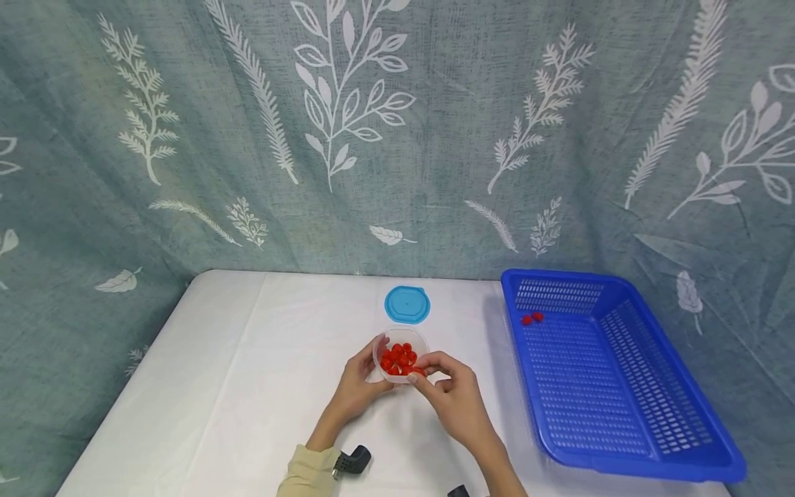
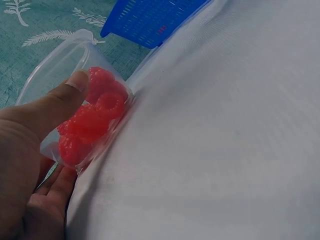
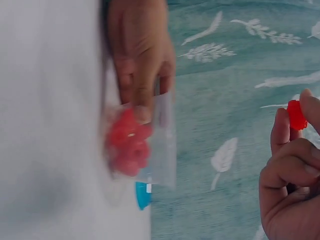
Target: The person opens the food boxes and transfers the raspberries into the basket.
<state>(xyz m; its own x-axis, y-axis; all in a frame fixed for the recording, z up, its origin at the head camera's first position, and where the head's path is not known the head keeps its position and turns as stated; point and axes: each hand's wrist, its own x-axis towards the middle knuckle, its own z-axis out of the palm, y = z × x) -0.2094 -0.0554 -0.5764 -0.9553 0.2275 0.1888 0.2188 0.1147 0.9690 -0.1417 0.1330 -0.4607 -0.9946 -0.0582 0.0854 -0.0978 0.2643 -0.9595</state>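
My left hand grips a clear plastic tub from its left side, thumb near the front and fingers behind. Several red raspberries lie heaped in the tub's bottom, seen through its wall in the left wrist view. Over the tub's right rim, my right hand pinches one raspberry between thumb and fingertips. The tub rests on the white table.
A blue round lid lies on the table behind the tub. On the right stands a large blue slotted basket, with two raspberries in its far left corner. A patterned green curtain hangs behind the table.
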